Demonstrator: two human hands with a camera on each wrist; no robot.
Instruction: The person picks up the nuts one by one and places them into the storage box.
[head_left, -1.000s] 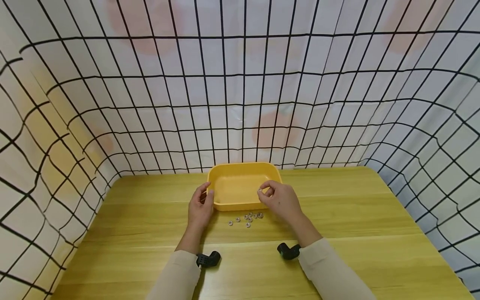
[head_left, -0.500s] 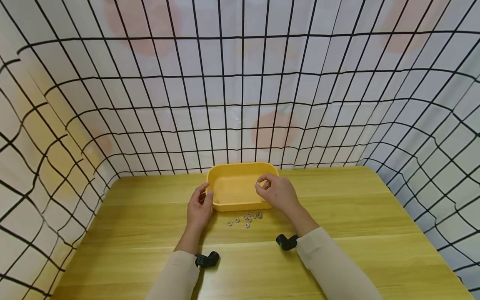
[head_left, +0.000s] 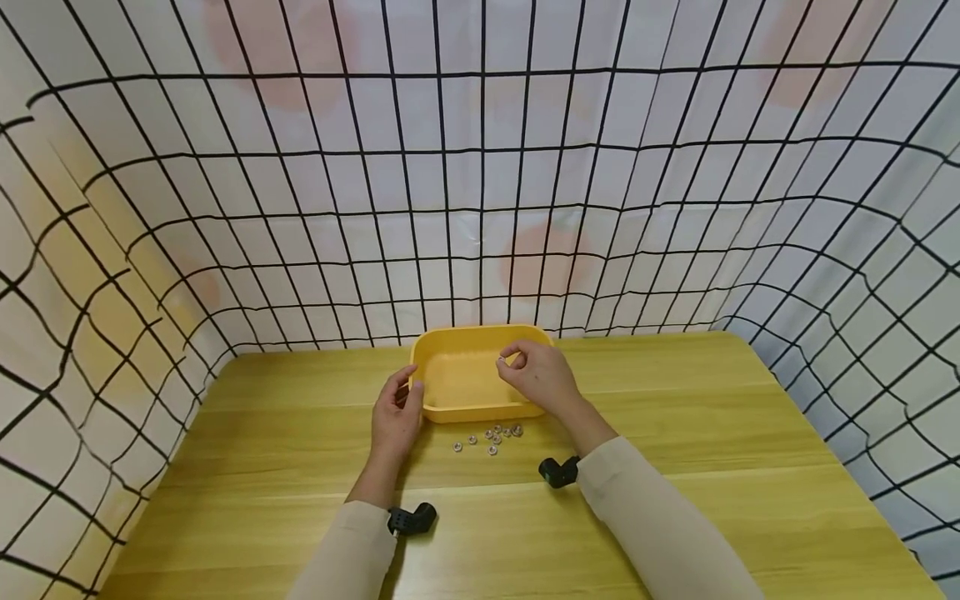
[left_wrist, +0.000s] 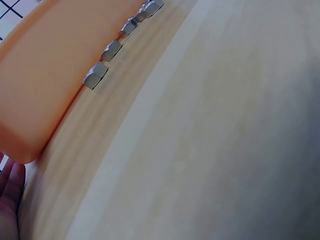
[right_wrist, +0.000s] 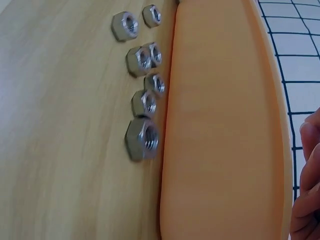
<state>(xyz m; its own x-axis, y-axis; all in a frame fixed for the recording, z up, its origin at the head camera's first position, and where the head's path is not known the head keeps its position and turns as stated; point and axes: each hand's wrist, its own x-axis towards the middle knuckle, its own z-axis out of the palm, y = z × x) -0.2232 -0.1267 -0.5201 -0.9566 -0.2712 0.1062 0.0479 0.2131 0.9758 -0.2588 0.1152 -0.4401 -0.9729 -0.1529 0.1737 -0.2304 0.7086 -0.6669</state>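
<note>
My right hand [head_left: 542, 375] is raised over the right part of a yellow plastic tray [head_left: 453, 415], thumb and forefinger pinching a small metal nut [head_left: 501, 360]. Beside the tray's left end is my left hand [head_left: 397, 417], its relaxed fingers and thumb resting against the side and front corner. In the left wrist view, fingers [left_wrist: 12, 182] show at the corner of the tray [left_wrist: 55, 65]. Several loose silver hex nuts [head_left: 492, 450] lie on the table along the tray's front wall. The right wrist view shows one larger nut [right_wrist: 142, 139] at the end of their group.
The wood-grain table [head_left: 660, 417] carries the tray near its back edge. Behind it and at both sides stands a black wire grid [head_left: 480, 212] with pale sheeting behind. A black wrist camera [head_left: 412, 520] sits by the left sleeve, another [head_left: 558, 472] by the right.
My right hand has moved left and slightly farther back over the tray, still pinching the nut. My left hand keeps its place against the tray, and the loose nuts lie as before.
</note>
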